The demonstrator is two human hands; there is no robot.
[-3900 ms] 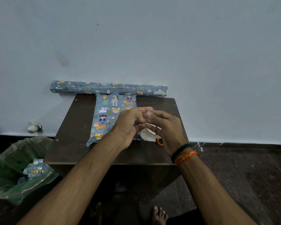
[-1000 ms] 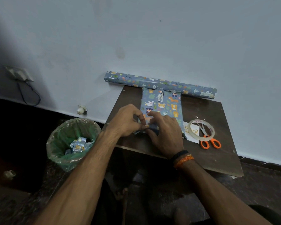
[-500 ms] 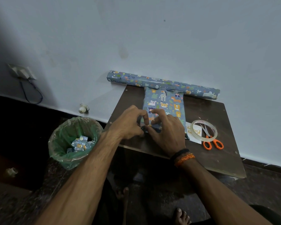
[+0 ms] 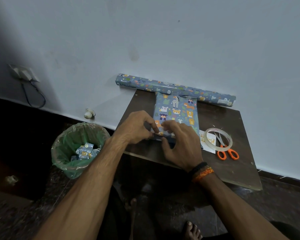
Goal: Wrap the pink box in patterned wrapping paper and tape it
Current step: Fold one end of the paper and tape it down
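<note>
left hand (image 4: 135,129), right hand (image 4: 182,146), fingers curled, close together
</note>
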